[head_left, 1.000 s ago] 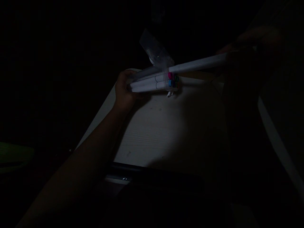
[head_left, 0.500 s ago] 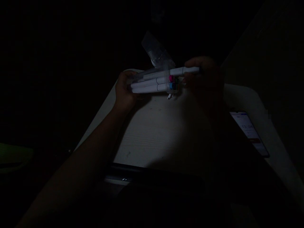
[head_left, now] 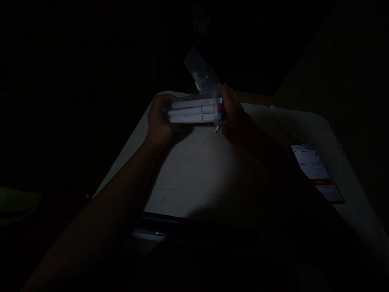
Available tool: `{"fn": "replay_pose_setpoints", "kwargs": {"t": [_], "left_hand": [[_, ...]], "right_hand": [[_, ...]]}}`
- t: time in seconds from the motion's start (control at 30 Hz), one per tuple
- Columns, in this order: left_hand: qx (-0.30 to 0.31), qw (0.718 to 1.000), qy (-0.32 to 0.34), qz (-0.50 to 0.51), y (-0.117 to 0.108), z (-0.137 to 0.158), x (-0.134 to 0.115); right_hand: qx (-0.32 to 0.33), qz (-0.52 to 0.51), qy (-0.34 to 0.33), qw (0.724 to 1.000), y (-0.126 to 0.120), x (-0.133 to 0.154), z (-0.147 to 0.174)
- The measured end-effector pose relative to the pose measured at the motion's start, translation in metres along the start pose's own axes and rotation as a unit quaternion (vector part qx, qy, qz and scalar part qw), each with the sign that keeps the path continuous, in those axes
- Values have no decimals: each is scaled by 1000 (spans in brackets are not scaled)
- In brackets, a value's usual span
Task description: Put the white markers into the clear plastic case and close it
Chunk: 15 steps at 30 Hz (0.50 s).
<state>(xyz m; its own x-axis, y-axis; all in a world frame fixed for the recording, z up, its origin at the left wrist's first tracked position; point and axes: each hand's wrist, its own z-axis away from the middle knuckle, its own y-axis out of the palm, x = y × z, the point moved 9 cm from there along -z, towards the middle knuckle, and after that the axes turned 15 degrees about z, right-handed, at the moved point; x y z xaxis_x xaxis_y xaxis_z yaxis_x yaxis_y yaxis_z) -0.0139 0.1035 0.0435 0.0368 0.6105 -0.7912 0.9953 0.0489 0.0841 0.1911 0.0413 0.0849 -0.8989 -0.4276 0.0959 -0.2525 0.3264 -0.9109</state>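
A clear plastic marker case (head_left: 190,97) lies sideways in the air over the table, holding several white markers (head_left: 187,114) with coloured ends, one pink and one blue. Its clear lid (head_left: 201,71) hangs back from the open end, tilted up. My left hand (head_left: 159,119) is wrapped round the closed end of the case. Against the open end rests my right hand (head_left: 235,113), fingers stretched upward and palm facing the marker ends. It covers part of the caps, and no marker shows in it.
A pale wooden table (head_left: 188,170) stands under my hands. A phone (head_left: 317,174) with a lit timer screen lies on the right. A thin white stick-like thing (head_left: 273,109) lies behind my right arm. A dark bar (head_left: 182,223) runs along the near side. The room is very dark.
The marker my right hand held has slid left into the case. My right hand has let go of it and moved left onto the open end. The case has dipped slightly.
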Motion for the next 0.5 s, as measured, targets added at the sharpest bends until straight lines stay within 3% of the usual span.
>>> {"fn": "replay_pose_setpoints", "kwargs": {"t": [0.3,0.43,0.5], "left_hand": [[-3,1000,5,-31,-2,1,-1],[-8,1000,-3,13,-3,1,7],[-7,999,-9,36,-2,1,10]], "right_hand": [[-1,6,51,999,17,-3,0],[112,45,197,973,14,-53,3],[78,79,251,962,-6,-85,9]]}}
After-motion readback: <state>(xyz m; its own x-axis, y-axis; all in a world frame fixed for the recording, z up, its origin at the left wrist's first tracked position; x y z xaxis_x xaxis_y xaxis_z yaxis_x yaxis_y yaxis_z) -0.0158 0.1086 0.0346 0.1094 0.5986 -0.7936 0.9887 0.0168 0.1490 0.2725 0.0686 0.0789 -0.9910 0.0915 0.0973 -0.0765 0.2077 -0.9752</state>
